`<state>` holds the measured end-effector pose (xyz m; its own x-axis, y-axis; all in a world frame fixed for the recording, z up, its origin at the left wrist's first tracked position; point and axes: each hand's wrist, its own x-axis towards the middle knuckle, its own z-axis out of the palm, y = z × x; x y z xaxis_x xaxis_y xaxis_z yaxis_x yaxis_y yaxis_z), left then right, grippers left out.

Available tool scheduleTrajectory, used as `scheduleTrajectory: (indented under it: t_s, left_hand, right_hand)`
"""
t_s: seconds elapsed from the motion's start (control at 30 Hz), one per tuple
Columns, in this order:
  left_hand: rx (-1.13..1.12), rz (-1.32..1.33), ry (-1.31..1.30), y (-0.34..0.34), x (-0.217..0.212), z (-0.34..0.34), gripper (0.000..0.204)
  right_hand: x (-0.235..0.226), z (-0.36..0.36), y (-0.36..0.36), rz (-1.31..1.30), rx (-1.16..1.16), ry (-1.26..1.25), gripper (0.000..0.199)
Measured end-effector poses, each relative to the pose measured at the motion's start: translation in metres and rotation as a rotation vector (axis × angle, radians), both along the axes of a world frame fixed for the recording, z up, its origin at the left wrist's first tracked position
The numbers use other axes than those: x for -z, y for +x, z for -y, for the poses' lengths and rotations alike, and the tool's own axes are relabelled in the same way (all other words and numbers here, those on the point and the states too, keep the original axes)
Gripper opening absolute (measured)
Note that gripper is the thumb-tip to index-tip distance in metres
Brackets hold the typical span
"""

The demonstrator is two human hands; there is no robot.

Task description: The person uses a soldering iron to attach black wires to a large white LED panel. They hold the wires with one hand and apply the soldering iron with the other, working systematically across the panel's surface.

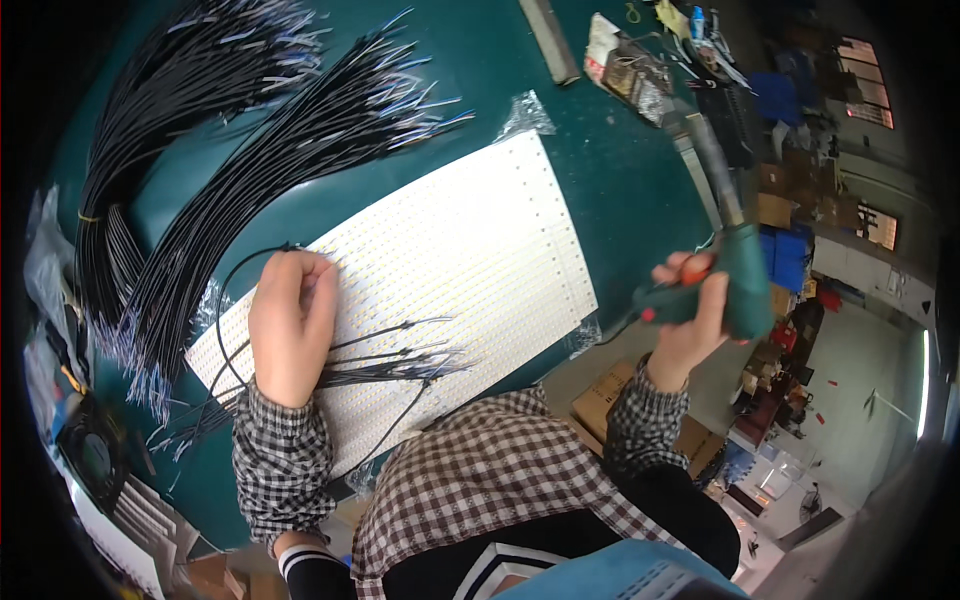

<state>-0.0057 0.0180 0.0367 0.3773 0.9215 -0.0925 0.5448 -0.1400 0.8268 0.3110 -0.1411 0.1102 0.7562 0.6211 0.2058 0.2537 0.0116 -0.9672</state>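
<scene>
My left hand is closed above a white LED strip panel, its fingers curled round a thin black cable that loops out to the left. The cable's gripped end is hidden behind the fingers. In my right hand is a green soldering gun, held by its handle off the panel's right side, with its metal barrel pointing up and away. Several short black cables with stripped ends lie across the panel beside my left wrist.
Two thick bundles of black cables lie on the green table at the left. A metal bar and a cluttered tray sit at the far right. Below, cardboard boxes stand by the table edge; a black fan is at left.
</scene>
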Motion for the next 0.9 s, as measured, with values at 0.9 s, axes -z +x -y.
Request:
scheduleTrajectory:
  t_s: [0.9]
  left_hand:
    - [-0.031,-0.100,0.173,0.001,0.008,0.003,0.010]
  right_hand:
    - [0.029,0.010,-0.082,-0.355,-0.662,-0.543,0.058]
